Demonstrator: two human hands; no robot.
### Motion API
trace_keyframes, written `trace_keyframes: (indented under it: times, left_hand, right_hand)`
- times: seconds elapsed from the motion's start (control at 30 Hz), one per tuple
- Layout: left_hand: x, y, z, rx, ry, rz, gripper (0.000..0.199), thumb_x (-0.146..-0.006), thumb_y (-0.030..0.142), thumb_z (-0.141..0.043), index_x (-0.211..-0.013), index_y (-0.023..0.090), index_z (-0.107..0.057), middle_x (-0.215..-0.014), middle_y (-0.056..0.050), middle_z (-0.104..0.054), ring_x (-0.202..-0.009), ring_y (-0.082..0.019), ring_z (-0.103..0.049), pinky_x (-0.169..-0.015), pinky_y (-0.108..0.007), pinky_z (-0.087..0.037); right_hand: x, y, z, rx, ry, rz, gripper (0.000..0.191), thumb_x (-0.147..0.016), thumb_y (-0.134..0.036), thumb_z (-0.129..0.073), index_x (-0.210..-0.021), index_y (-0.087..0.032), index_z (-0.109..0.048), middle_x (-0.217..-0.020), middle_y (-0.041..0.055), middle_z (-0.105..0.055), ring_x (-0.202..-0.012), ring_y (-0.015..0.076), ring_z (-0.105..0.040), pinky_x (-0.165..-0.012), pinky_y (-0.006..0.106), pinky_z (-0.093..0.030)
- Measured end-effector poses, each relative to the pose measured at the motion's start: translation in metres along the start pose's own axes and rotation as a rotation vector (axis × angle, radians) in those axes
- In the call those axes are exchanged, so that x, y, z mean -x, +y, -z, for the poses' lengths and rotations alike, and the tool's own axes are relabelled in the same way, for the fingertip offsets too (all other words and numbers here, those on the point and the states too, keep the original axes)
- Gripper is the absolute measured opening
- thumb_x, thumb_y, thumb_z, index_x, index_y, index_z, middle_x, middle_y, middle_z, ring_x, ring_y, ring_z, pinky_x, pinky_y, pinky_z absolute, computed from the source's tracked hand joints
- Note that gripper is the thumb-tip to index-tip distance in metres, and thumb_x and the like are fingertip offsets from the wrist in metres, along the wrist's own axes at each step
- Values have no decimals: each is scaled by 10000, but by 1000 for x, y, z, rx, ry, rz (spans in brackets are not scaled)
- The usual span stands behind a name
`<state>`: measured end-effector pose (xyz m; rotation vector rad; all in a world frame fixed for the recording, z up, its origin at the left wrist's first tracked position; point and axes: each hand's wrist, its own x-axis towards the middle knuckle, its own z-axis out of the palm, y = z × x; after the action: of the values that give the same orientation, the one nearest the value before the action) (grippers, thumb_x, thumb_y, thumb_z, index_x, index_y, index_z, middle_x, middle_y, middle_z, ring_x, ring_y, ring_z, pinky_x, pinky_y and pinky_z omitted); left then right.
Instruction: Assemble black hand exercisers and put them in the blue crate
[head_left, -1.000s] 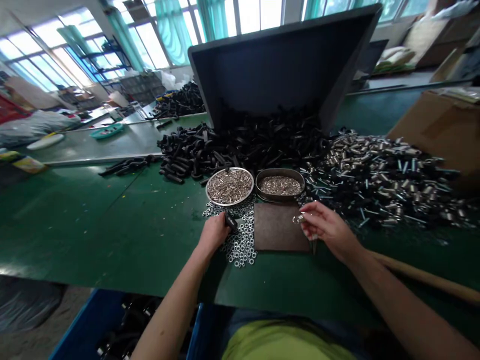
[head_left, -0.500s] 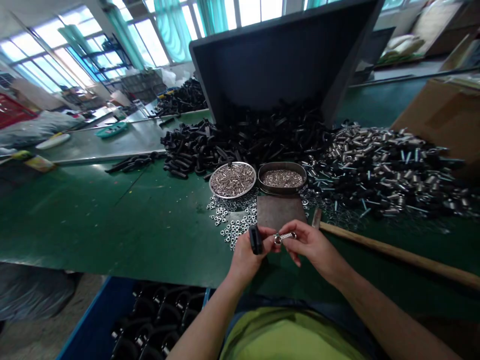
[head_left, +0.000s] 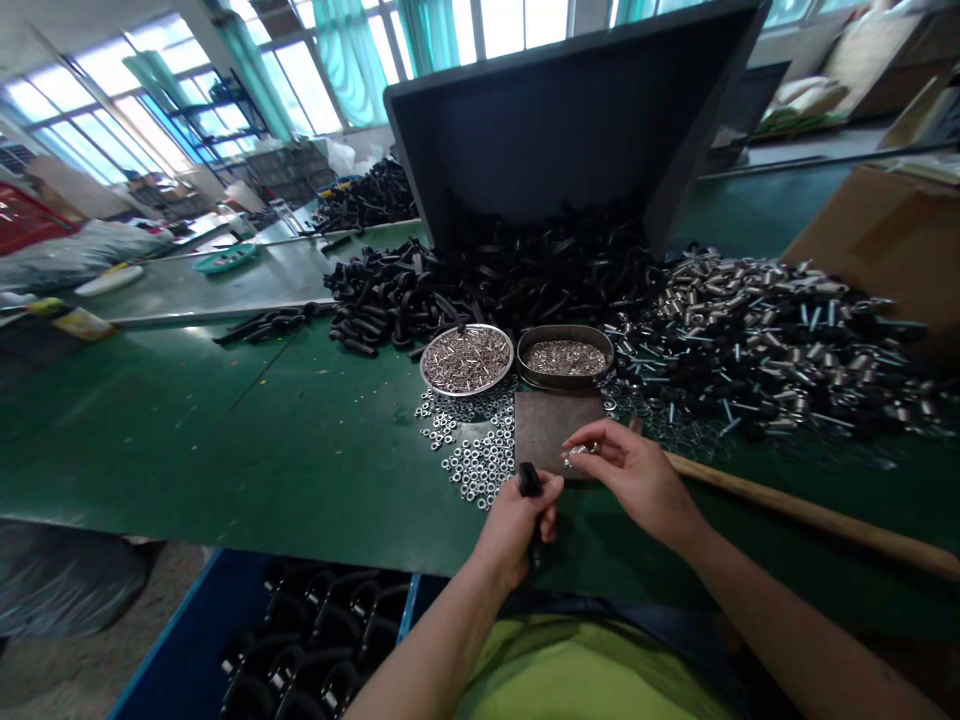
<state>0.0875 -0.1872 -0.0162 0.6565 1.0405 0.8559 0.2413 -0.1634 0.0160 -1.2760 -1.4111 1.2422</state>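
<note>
My left hand (head_left: pixel 517 522) is closed around a black curved plastic part (head_left: pixel 529 480), whose top sticks up above the fingers. Between the thumb and fingers of my right hand (head_left: pixel 637 485) is a small shiny ribbed metal piece (head_left: pixel 579 455), perhaps a spring; the fingers partly hide it. That hand hovers over the lower right of a flat metal plate (head_left: pixel 551 420). Loose small metal rings (head_left: pixel 480 465) lie left of the plate. Behind it stand a round dish (head_left: pixel 425 376) of small metal pins and an oval tin (head_left: pixel 566 381) of tiny metal pieces.
A hammer with a wooden handle (head_left: pixel 802 508) lies to the right. Behind are heaped black parts (head_left: pixel 375 310) and a tipped grey bin (head_left: pixel 555 120). Metal cylinders and bolts (head_left: pixel 795 340) pile up near a cardboard box (head_left: pixel 885 240). Below left, a blue crate (head_left: pixel 176 640) holds black parts.
My hands have drawn apart. My right hand has risen over the plate with the metal piece, while my left has turned and dropped slightly, keeping the black part.
</note>
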Motion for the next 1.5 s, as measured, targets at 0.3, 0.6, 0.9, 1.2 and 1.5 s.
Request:
trace_keyframes:
  times: [0.3, 0.6, 0.9, 1.2, 1.5]
  left_hand:
    - [-12, -9, -24, 292, -155, 201, 326, -578, 218, -738, -701, 169, -440, -500, 92, -332, -422, -17, -259, -396, -123, -200]
    - [-5, -1, -26, -317, -157, 41, 340, -636, 373, -726, -836, 184, -525, -555, 74, -405, -438, -52, -328, -387, -178, -250]
    - [-7, -2, -13, -177, -188, 33, 379, -698, 469, -681, -843, 187, -474, -552, 78, -421, -435, -52, -353, -408, -178, -286]
    - [-18, 9, -12, -99, -96, 25, 449, -702, 537, -660, -879, 134, -572, -676, 17, -486, -548, -69, -429, -449, -169, -346]
    - [-21, 5, -31, 201, -212, 244, 609, -724, 741, -455, -836, 148, -539, -664, 17, -428, -533, -64, -367, -432, -145, -298]
  right_hand:
    - [9, -18, -2, 228, -7, 112, 76, -769, -270, -604, -838, -261, -634, -818, 14, -687, -764, 201, -639, -703, 348, -490]
    - [-3, 12, 13, 123, -47, 6, 131, -780, -314, -594, -876, -226, -598, -772, 4, -663, -729, 176, -628, -661, 306, -495]
    - [-42, 54, 104, 1184, 285, -125, 144, -818, -291, -537, -794, -205, -650, -955, 88, -610, -990, 255, -537, -762, 346, -439]
    - [-40, 53, 90, 653, 346, 13, 90, -832, -257, -452, -789, -199, -506, -912, 91, -608, -915, 240, -563, -812, 401, -450]
    - [5, 6, 7, 345, -10, 116, 139, -914, -322, -376, -849, -219, -443, -585, -38, -537, -535, 134, -563, -539, 256, -409]
